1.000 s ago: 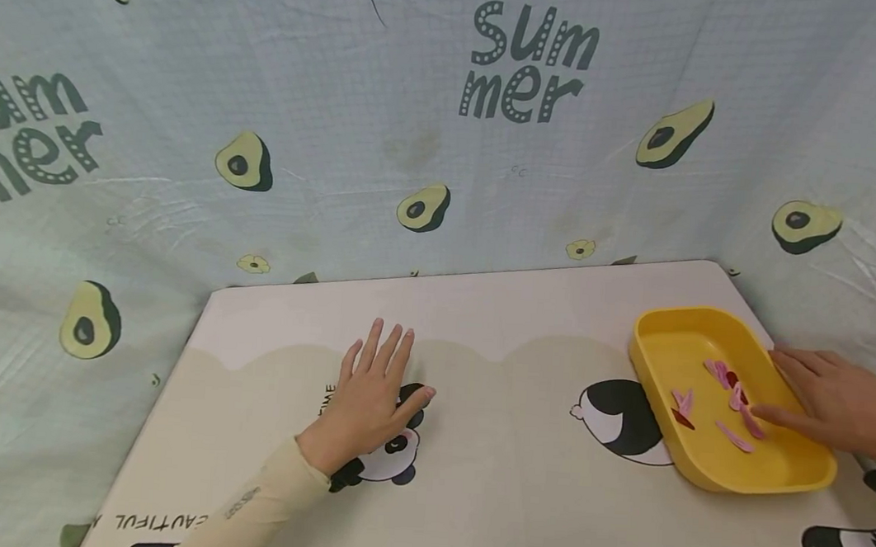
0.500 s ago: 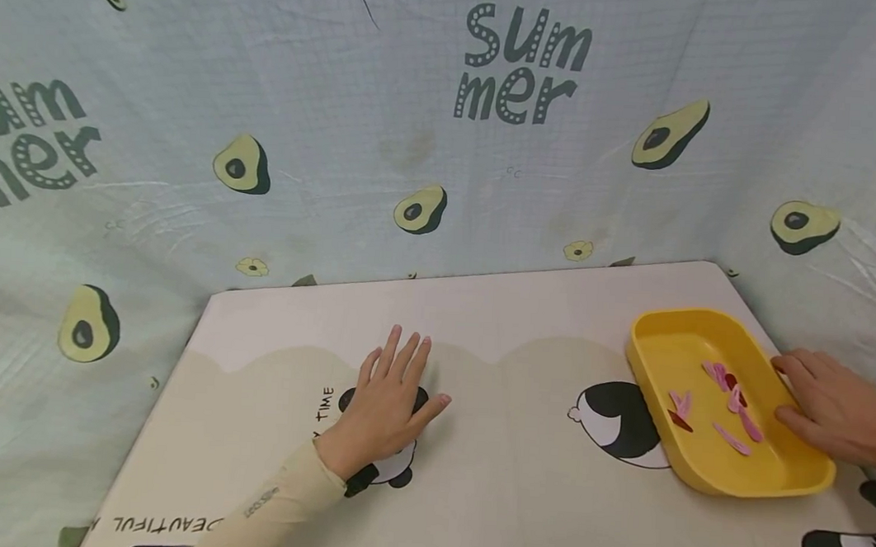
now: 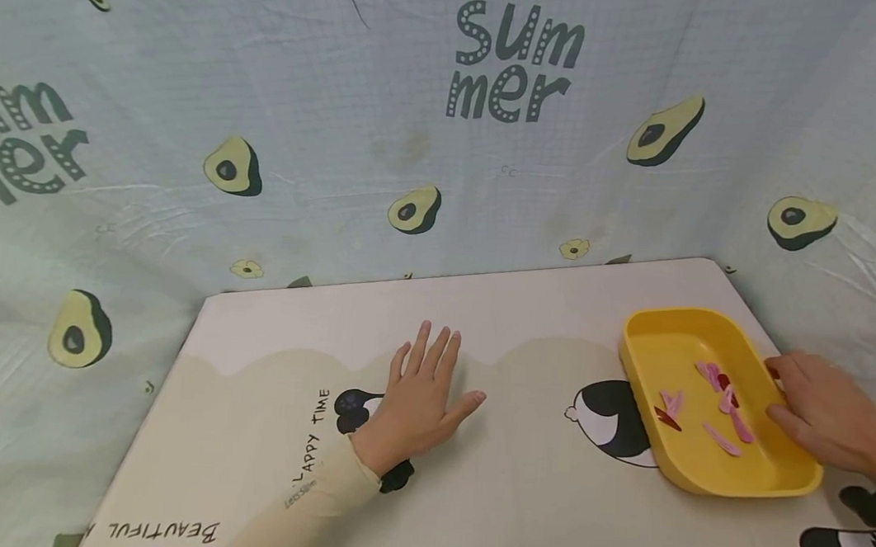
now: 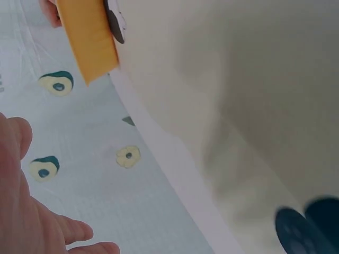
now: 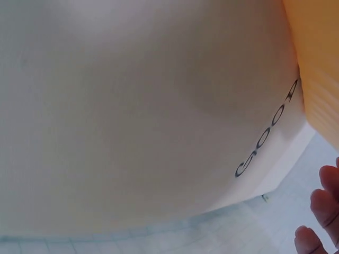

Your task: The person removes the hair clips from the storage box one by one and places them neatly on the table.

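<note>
My left hand (image 3: pixel 418 405) is held with its fingers spread and straight above the left-middle of the table, holding nothing. In the left wrist view, part of that hand (image 4: pixel 32 206) shows along the left edge. At the right stands a yellow plastic tray (image 3: pixel 641 425) with rounded corners. Several small pink and dark red pieces (image 3: pixel 719 439) lie on its floor; their kind is unclear. My right hand (image 3: pixel 835 414) holds the tray's right rim, thumb at the inner edge and fingers outside. In the right wrist view, curved fingertips (image 5: pixel 324 206) appear near the tray's wall (image 5: pixel 323 74).
A pale table (image 3: pixel 516 492) with cartoon prints and lettering carries the tray near its right edge. Behind and at both sides hangs a light cloth (image 3: pixel 327 119) printed with avocados and "summer". A beige sleeve (image 3: pixel 322 490) covers my left forearm.
My left hand has moved right across the table, still spread. My right thumb has drawn back from inside the tray to its rim, and the tray has shifted slightly left.
</note>
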`<state>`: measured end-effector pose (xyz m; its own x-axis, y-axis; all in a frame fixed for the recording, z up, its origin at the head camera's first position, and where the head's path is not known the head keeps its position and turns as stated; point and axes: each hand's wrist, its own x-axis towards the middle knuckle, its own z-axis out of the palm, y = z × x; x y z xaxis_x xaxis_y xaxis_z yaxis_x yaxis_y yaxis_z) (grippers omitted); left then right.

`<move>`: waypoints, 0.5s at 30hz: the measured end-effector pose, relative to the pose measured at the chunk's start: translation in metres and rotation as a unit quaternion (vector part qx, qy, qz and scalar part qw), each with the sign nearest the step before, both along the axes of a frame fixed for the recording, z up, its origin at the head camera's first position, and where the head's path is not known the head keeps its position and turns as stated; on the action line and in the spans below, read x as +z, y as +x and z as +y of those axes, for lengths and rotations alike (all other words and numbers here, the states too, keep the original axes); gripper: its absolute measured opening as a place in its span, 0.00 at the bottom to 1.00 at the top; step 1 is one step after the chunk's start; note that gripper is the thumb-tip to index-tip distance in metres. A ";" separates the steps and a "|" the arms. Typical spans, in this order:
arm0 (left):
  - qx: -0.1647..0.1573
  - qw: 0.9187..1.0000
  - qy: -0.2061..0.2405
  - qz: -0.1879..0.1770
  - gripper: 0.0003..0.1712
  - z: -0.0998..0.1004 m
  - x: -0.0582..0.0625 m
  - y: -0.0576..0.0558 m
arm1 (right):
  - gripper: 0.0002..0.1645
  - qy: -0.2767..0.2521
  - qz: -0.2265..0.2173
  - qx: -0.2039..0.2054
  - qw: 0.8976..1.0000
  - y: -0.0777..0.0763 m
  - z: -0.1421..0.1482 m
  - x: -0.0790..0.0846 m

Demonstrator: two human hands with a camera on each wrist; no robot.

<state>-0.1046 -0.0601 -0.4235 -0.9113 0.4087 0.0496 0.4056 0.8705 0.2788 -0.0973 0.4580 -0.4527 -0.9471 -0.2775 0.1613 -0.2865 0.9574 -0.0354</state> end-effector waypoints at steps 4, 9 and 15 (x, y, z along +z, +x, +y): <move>-0.011 1.000 0.004 -0.003 0.50 0.016 0.000 -0.001 | 0.30 -0.010 0.015 0.006 1.000 0.002 -0.005 -0.001; -0.019 1.000 -0.004 -0.015 0.51 0.038 -0.002 -0.001 | 0.30 -0.019 0.025 0.013 0.999 0.004 -0.012 -0.002; -0.023 1.000 -0.007 -0.008 0.50 0.061 -0.005 0.000 | 0.26 -0.018 0.035 0.018 0.999 0.004 -0.020 -0.001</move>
<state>-0.1050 0.0013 -0.4282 -0.8919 0.4512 0.0298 0.4415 0.8547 0.2729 -0.0930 0.4381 -0.4539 -0.9223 -0.3045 0.2378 -0.3245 0.9446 -0.0489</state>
